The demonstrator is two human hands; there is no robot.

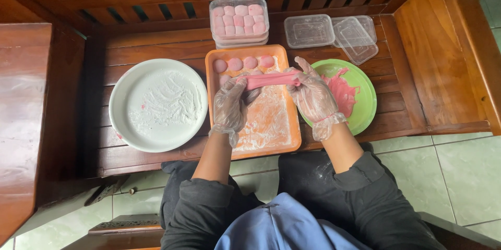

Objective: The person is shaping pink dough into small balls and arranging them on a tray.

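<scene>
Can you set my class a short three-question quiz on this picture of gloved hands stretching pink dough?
1. True or false: the left hand and right hand both grip the pink dough strip above the orange tray.
2. How many pink balls form the full row at the tray's far end?
3. Which dish holds white flour: A the white plate, B the green plate, C the empty clear containers?

Key
1. True; one hand pinches each end.
2. Four; more lie partly hidden behind the hands.
3. A; the green plate holds pink dough.
</scene>
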